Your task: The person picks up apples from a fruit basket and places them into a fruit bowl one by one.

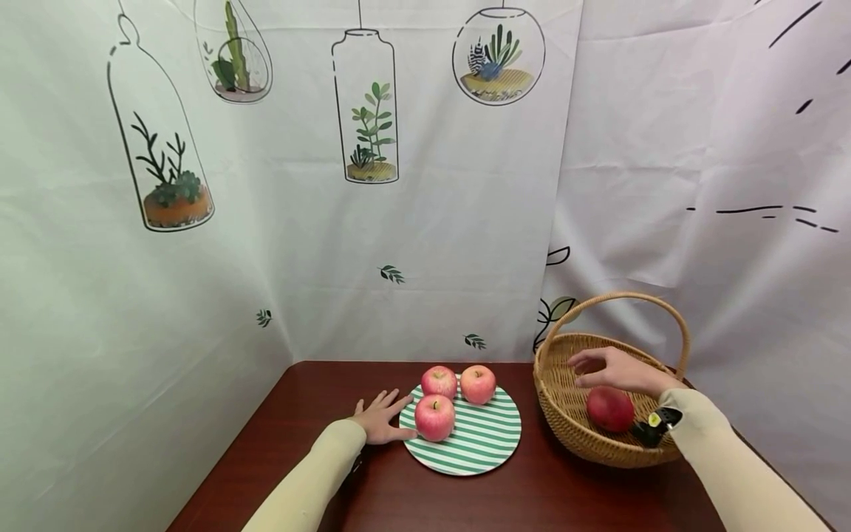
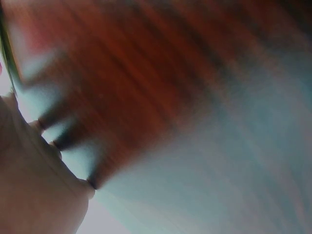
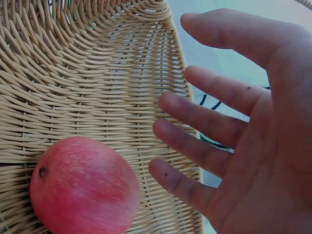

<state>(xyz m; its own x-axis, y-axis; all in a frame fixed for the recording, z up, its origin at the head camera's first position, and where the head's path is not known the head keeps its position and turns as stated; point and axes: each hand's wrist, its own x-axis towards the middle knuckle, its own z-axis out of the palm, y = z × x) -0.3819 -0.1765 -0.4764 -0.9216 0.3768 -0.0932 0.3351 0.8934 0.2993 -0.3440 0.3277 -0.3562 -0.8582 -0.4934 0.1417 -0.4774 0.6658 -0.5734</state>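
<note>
My left hand (image 1: pixel 380 420) lies spread on the table at the left edge of a round green-and-white striped placemat (image 1: pixel 485 451), its thumb reaching onto the rim. Three red apples sit together on the mat: a front apple (image 1: pixel 435 418), a back left apple (image 1: pixel 439 382) and a back right apple (image 1: pixel 478 384). Over the wicker basket (image 1: pixel 592 443) on the right hovers my right hand (image 1: pixel 618 369), fingers loosely bent and holding nothing. Inside the basket rests another red apple (image 3: pixel 85 187), below and apart from those fingers.
The basket's tall arched handle (image 1: pixel 625 295) rises behind my right hand. A dark reddish wooden table (image 1: pixel 279 451) carries everything. White fabric (image 1: pixel 425 258) printed with plants in glass jars hangs behind the table and along its sides.
</note>
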